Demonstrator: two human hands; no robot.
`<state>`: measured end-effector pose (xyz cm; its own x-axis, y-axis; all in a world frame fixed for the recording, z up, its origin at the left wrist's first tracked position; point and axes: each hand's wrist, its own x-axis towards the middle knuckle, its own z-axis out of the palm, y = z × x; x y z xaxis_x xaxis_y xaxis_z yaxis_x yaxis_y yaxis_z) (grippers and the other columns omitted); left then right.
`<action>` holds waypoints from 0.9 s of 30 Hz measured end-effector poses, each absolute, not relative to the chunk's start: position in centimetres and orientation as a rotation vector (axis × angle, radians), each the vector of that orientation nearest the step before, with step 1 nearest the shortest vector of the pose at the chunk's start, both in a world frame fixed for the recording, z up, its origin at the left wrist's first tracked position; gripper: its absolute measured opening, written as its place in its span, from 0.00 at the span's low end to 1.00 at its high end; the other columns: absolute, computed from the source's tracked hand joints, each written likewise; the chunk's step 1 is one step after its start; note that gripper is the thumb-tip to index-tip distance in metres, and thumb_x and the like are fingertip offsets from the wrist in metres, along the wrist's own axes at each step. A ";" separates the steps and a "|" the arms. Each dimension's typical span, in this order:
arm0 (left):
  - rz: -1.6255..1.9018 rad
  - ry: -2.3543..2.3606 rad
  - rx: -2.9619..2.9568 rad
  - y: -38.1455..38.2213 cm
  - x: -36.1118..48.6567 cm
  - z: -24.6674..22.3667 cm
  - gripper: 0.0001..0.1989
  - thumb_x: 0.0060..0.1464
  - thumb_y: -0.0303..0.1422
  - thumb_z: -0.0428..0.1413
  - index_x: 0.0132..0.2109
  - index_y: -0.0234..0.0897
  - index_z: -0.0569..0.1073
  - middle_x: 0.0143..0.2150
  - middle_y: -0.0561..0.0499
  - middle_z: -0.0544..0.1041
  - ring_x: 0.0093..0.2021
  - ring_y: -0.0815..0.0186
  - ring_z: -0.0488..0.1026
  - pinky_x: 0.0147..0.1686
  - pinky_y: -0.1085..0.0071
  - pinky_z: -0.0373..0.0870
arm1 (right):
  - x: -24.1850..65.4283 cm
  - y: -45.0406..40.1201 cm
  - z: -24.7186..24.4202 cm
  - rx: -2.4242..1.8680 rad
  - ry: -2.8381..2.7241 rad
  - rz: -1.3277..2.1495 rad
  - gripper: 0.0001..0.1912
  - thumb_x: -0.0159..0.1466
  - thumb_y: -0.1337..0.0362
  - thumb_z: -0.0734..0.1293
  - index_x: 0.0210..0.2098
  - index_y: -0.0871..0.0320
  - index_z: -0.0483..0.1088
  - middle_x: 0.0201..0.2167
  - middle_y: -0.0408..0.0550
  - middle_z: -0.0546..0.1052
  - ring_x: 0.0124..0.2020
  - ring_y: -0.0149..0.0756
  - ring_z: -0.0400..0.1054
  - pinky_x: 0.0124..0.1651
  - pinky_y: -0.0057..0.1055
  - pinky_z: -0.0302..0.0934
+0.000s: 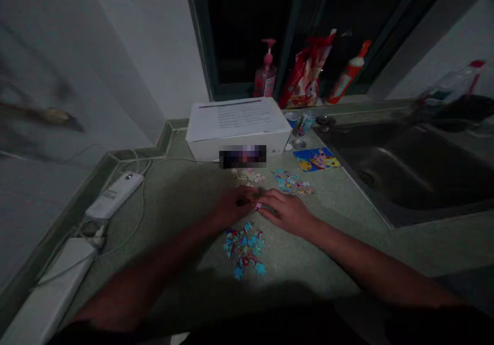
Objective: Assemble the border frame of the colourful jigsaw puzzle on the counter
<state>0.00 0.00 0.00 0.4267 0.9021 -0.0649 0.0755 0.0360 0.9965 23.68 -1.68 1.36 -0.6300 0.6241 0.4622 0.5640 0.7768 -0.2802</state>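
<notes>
Left hand [234,206] and right hand [285,212] meet over a small jigsaw piece [258,206] (grip unclear in dim light); a careless wrist sweep could scatter the loose pieces [244,249] just below them.

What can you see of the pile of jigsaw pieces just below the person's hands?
The pile of jigsaw pieces is a loose, scattered heap of small pieces, mostly blue and teal with touches of red and pink. Some overlap, and no joined picture is apparent. It lies flat on the speckled green countertop, on the person's side of the hands. The left hand and right hand appear just beyond it, not touching it.
</notes>
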 end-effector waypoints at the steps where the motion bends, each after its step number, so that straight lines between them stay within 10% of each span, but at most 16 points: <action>1: 0.807 0.943 1.390 0.0 0.0 -0.1 0.27 0.51 0.43 0.71 0.54 0.36 0.78 0.39 0.48 0.83 0.39 0.61 0.80 0.45 0.64 0.74 | 23.7 -1.6 1.4 -0.877 -2.423 0.160 0.09 0.77 0.60 0.64 0.52 0.53 0.73 0.45 0.48 0.81 0.43 0.38 0.79 0.39 0.33 0.73; 27: 0.752 1.625 2.438 2.6 -3.1 -0.7 0.13 0.62 0.26 0.57 0.52 0.38 0.81 0.50 0.43 0.83 0.54 0.51 0.77 0.59 0.53 0.72 | 34.2 3.0 4.6 -1.516 -2.107 0.276 0.16 0.70 0.52 0.66 0.47 0.53 0.81 0.41 0.50 0.83 0.27 0.36 0.72 0.35 0.35 0.67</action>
